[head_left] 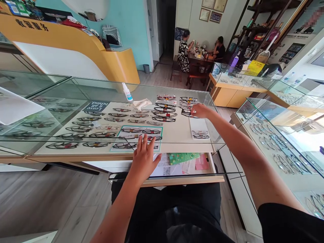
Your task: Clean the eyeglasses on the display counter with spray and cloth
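Observation:
My left hand is spread, palm down, at the front of the glass display counter. Under and around its fingertips several eyeglasses show in a green-bordered area. My right hand reaches to the far right, its fingers bent and closed on a dark pair of eyeglasses at the near end of a short column. Part of that pair is hidden by the fingers. Just left stands another column of dark eyeglasses. Nearer me, one pair lies on a white rectangle.
A white bottle and a crumpled cloth sit near the counter's back edge. An open drawer with papers juts toward my lap. More glass cases stand at right. Two people sit at a far table.

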Demonstrator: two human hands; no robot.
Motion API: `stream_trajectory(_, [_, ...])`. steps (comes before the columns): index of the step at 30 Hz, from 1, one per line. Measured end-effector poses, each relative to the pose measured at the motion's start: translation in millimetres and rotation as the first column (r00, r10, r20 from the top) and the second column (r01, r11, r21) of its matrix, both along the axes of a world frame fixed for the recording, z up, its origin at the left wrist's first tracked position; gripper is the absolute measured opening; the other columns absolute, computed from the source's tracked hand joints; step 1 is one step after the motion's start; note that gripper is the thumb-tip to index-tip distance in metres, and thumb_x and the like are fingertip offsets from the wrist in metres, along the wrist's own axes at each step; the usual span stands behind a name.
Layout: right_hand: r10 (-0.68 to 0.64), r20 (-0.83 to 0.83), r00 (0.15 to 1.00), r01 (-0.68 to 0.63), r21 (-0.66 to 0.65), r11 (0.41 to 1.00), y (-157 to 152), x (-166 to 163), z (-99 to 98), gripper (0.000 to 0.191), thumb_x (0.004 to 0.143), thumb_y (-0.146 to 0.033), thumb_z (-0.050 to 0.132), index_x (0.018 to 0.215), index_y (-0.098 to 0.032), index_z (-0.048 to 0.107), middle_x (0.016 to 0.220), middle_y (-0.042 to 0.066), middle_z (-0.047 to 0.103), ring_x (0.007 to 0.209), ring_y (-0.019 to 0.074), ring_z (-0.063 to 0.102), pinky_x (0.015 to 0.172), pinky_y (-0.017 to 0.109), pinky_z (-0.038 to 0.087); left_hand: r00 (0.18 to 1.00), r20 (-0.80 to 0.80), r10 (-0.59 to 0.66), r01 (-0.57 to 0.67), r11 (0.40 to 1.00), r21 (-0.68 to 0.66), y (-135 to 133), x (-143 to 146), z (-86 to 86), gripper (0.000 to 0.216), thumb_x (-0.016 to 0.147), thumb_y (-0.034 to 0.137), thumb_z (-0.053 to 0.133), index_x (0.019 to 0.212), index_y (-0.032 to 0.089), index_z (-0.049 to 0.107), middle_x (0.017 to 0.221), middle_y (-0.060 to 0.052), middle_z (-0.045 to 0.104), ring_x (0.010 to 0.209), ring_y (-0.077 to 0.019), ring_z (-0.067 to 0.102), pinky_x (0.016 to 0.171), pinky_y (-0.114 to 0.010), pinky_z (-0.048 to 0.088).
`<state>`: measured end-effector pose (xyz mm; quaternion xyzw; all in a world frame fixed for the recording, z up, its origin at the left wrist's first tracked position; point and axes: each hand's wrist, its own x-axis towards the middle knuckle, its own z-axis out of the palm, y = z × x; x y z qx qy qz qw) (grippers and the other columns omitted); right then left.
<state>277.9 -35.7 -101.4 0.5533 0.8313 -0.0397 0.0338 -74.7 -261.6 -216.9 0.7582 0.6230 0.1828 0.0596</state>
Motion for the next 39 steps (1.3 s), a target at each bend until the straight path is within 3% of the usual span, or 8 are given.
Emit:
stream_trajectory(6, [0.15,-0.213,0.965,-0.182,-0.137,0.974,-49,8,28.1,0.023,0.105,-0.023,0.069,0.118,-0.02,0.089,0.129,0.008,0.087,0.123,0.0251,0.077,0.108,0.034,0.054,1.0,-0.001,-0.003,0.003,1.0,-0.018,-2,2,0.4,0.078,0.112,0.045,0.062,0.181,0.015,0.042,0.195,-0.027,0.019,0.184,-0.0486,0.012,0.132,-0.073,0.047])
stream_trajectory(12, [0.167,-0.542,0.823,-0.512,-0.584,0.629,-132,-1,22.8,0.034,0.105,-0.047,0.075,0.119,-0.018,0.086,0.119,0.008,0.086,0.112,0.0237,0.076,0.1,0.034,0.054,1.0,-0.012,0.019,-0.02,1.0,-0.023,-12,6,3.4,0.082,0.109,0.045,0.066,0.182,0.015,0.041,0.195,-0.029,0.018,0.183,-0.0522,0.012,0.134,-0.078,0.04])
stream_trajectory(15, [0.158,-0.495,0.855,-0.487,-0.657,0.576,-159,-8,-9.6,0.029,0.105,-0.042,0.076,0.118,-0.019,0.088,0.12,0.008,0.086,0.113,0.024,0.076,0.095,0.031,0.054,0.997,-0.006,0.079,-0.079,0.997,-0.001,-19,8,7.3,0.08,0.109,0.047,0.067,0.179,0.015,0.045,0.194,-0.03,0.021,0.182,-0.0548,0.015,0.132,-0.08,0.042])
stream_trajectory(18, [0.165,-0.362,0.917,-0.38,-0.674,0.634,-170,-15,-52.2,0.022,0.104,-0.036,0.078,0.117,-0.022,0.09,0.117,0.006,0.088,0.102,0.0218,0.078,0.083,0.028,0.054,0.989,0.004,0.146,-0.146,0.989,-0.008,-24,9,11.7,0.081,0.106,0.044,0.07,0.178,0.014,0.047,0.193,-0.031,0.023,0.18,-0.058,0.019,0.13,-0.081,0.043])
stream_trajectory(20, [0.173,-0.263,0.949,-0.298,-0.579,0.759,-171,-22,-79.4,0.016,0.104,-0.03,0.08,0.113,-0.023,0.09,0.115,0.005,0.088,0.096,0.0207,0.079,0.078,0.027,0.054,0.989,0.003,0.149,-0.149,0.988,-0.031,-26,9,14.3,0.082,0.106,0.043,0.071,0.178,0.013,0.047,0.193,-0.032,0.023,0.179,-0.0585,0.022,0.131,-0.081,0.043])
stream_trajectory(25, [0.139,-0.21,0.968,-0.192,-0.257,0.947,-156,-55,-130.6,0.022,0.113,-0.023,0.065,0.121,-0.016,0.085,0.129,0.018,0.081,0.125,0.0321,0.071,0.104,0.041,0.055,0.989,0.002,0.145,-0.145,0.987,-0.076,-28,10,17.4,0.082,0.106,0.043,0.071,0.179,0.014,0.046,0.193,-0.031,0.022,0.178,-0.0568,0.026,0.131,-0.079,0.045])
stream_trajectory(33, [0.187,-0.199,0.962,-0.169,0.104,0.98,-79,-101,-182.4,0.032,0.117,-0.019,0.05,0.13,-0.019,0.079,0.149,0.018,0.072,0.146,0.0344,0.051,0.133,0.051,0.038,0.998,-0.011,0.069,-0.069,0.998,0.011,-31,8,3.6,0.087,0.101,0.042,0.078,0.178,0.017,0.047,0.195,-0.03,0.017,0.182,-0.0558,0.013,0.136,-0.078,0.038])
stream_trajectory(39, [0.042,-0.183,0.982,0.0,0.221,0.975,-27,-73,-202.1,0.034,0.113,-0.015,0.054,0.139,-0.017,0.076,0.159,0.02,0.068,0.159,0.0351,0.044,0.142,0.052,0.026,1.0,-0.02,0.024,-0.024,1.0,-0.009,-29,5,-5.2,0.099,0.1,0.042,0.079,0.184,0.017,0.034,0.195,-0.031,0.012,0.182,-0.056,0.013,0.134,-0.078,0.041])
